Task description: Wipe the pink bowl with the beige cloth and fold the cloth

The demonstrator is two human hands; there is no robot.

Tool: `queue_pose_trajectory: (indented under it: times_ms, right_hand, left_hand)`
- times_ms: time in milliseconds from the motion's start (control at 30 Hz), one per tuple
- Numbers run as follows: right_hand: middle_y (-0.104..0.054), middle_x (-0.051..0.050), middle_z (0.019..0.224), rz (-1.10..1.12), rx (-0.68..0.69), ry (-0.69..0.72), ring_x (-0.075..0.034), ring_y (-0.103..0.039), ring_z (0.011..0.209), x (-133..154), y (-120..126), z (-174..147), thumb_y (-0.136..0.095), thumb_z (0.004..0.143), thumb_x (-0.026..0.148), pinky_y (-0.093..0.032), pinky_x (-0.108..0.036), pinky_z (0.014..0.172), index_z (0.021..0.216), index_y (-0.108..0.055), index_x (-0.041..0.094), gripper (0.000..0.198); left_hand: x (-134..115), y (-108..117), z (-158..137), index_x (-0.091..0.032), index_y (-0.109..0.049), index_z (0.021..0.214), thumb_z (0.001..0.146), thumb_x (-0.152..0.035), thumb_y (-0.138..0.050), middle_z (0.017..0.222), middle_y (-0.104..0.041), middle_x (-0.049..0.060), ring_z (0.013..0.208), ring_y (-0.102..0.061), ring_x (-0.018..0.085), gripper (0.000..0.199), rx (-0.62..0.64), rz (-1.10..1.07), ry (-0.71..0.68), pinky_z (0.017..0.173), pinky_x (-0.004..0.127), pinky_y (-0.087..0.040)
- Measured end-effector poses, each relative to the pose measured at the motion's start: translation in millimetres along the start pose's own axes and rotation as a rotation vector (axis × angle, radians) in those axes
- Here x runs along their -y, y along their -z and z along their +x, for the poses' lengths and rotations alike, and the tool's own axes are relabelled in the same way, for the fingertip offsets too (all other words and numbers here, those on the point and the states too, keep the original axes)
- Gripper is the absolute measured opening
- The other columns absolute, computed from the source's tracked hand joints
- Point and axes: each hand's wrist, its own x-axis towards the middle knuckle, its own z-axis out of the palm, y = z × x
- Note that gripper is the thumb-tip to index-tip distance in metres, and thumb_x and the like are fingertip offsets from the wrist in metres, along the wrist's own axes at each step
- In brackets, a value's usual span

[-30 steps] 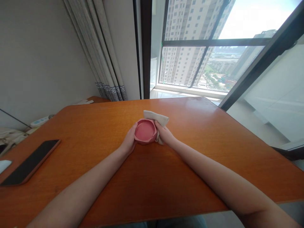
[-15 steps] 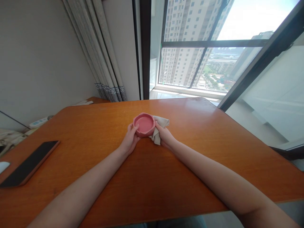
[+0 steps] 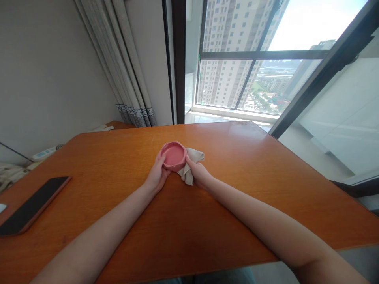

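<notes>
A pink, shallow dish with a faceted rim [image 3: 174, 154] is held above the wooden table [image 3: 237, 165], its hollow side facing me. My left hand [image 3: 156, 172] grips its left edge, thumb over the rim and fingers behind. At the right edge, my right hand [image 3: 197, 170] is closed on a beige cloth [image 3: 187, 174], pressing it against the dish's outer side. The cloth hangs down below the dish and sticks out to the right. Most of the right fingers are hidden behind the cloth and the dish.
A dark flat pad with a brown edge [image 3: 34, 205] lies on the table's left side, with part of a white object [image 3: 2, 207] beside it. A white power strip [image 3: 44, 153] is beyond the left edge. Curtain [image 3: 130, 79] and window stand behind.
Both hands, the dish and the cloth have shifted slightly left in view. The dish is tilted a little differently, and the whole view has shifted a bit too.
</notes>
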Motion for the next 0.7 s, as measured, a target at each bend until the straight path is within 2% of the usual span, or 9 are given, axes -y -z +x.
queue_pose_trajectory:
  times_ms: [133, 233, 333, 400, 500, 600, 700]
  right_hand:
    - [-0.072, -0.006, 0.086, 0.002, -0.045, 0.093, -0.018, -0.066, 0.069, 7, 6, 6, -0.056, 0.082, 0.048, -0.054, -0.028, 0.062, 0.115, -0.058, 0.016, 0.046]
    - [-0.071, -0.005, 0.079, 0.025, -0.048, 0.063, -0.017, -0.064, 0.062, 13, 7, 4, -0.055, 0.083, 0.045, -0.053, -0.027, 0.057, 0.106, -0.061, 0.016, 0.038]
    - [-0.068, -0.003, 0.069, 0.02, -0.029, 0.0, -0.015, -0.059, 0.051, 11, 4, 0, -0.057, 0.082, 0.047, -0.049, -0.025, 0.045, 0.102, -0.061, 0.017, 0.036]
    - [-0.066, -0.002, 0.066, 0.013, -0.003, -0.009, -0.015, -0.057, 0.049, 4, 2, 0, -0.059, 0.08, 0.048, -0.048, -0.025, 0.043, 0.103, -0.06, 0.017, 0.039]
    - [-0.066, -0.002, 0.07, -0.032, 0.006, 0.027, -0.014, -0.06, 0.054, -6, 1, 1, -0.063, 0.077, 0.049, -0.05, -0.024, 0.046, 0.109, -0.058, 0.017, 0.045]
    - [-0.067, -0.002, 0.072, -0.061, -0.031, 0.046, -0.015, -0.06, 0.053, -7, 2, 1, -0.061, 0.077, 0.054, -0.051, -0.025, 0.046, 0.115, -0.055, 0.018, 0.052]
    - [-0.069, -0.004, 0.081, -0.073, -0.096, 0.117, -0.016, -0.064, 0.063, 1, 3, 0, -0.059, 0.078, 0.055, -0.053, -0.024, 0.053, 0.113, -0.057, 0.018, 0.051]
  left_hand:
    - [-1, 2, -1, -0.022, -0.056, 0.114, 0.077, -0.031, -0.064, 0.117, -0.061, 0.005, 0.1, -0.059, 0.018, 0.038, 0.047, 0.089, 0.104, 0.08, 0.03, -0.053]
    - [1, 1, -2, -0.019, -0.057, 0.116, 0.079, -0.034, -0.062, 0.118, -0.061, 0.009, 0.105, -0.058, 0.021, 0.04, 0.068, 0.097, 0.166, 0.083, 0.035, -0.053]
    - [3, -1, -1, -0.019, -0.059, 0.113, 0.081, -0.034, -0.06, 0.12, -0.061, 0.007, 0.11, -0.056, 0.021, 0.036, -0.052, 0.044, 0.123, 0.088, 0.034, -0.052]
    - [3, -2, -1, -0.021, -0.059, 0.112, 0.082, -0.038, -0.058, 0.121, -0.061, 0.005, 0.112, -0.055, 0.021, 0.034, -0.099, -0.022, 0.055, 0.091, 0.034, -0.051]
    - [3, -2, -1, -0.022, -0.058, 0.113, 0.082, -0.04, -0.058, 0.121, -0.06, 0.005, 0.112, -0.055, 0.02, 0.036, -0.075, -0.071, 0.004, 0.092, 0.035, -0.05]
    - [2, -1, -2, -0.019, -0.059, 0.11, 0.078, -0.031, -0.065, 0.117, -0.062, 0.006, 0.108, -0.057, 0.02, 0.035, -0.026, 0.007, -0.022, 0.091, 0.032, -0.049]
    - [1, -2, -5, -0.018, -0.059, 0.108, 0.075, -0.029, -0.066, 0.111, -0.064, 0.006, 0.101, -0.06, 0.02, 0.035, -0.001, 0.069, 0.037, 0.085, 0.032, -0.051]
